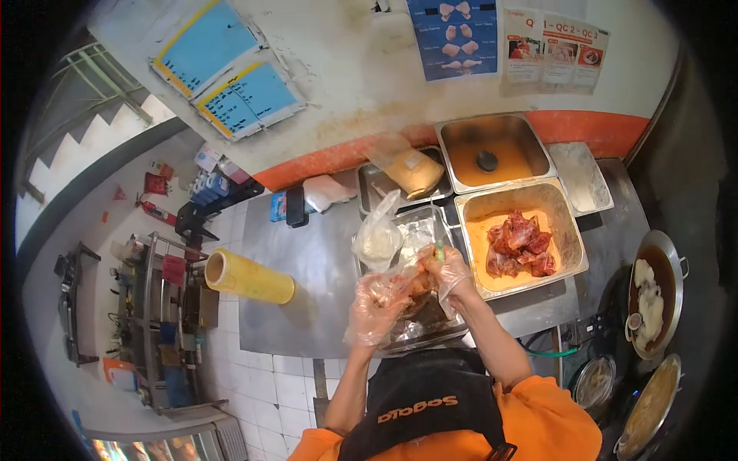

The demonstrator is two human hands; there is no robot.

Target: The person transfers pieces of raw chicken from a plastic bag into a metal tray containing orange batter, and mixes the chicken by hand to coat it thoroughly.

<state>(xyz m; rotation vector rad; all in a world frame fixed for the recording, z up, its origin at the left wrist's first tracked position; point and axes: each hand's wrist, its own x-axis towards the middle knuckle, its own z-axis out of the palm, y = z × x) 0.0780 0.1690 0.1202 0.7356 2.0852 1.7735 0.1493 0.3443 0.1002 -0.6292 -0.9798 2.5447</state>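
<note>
My left hand [377,308], in a clear plastic glove, grips a piece of raw meat [422,282] above a metal tray [403,340] at the table's near edge. My right hand [451,271], gloved too, is closed around a small green-handled tool [440,250], probably a knife, at the same meat. The blade is mostly hidden. Just right of my hands, a deep steel pan [522,282] holds orange-yellow coating and a heap of red raw meat pieces [519,242]. A clear plastic bag with white contents [377,239] lies beyond my left hand.
Behind are a pan of orange liquid [490,150], a tray of white powder [579,176] and a bag of yellowish powder [415,173]. A yellow film roll [251,276] and a phone [297,206] lie left. A wok with brown liquid and pale food [654,299] stands right.
</note>
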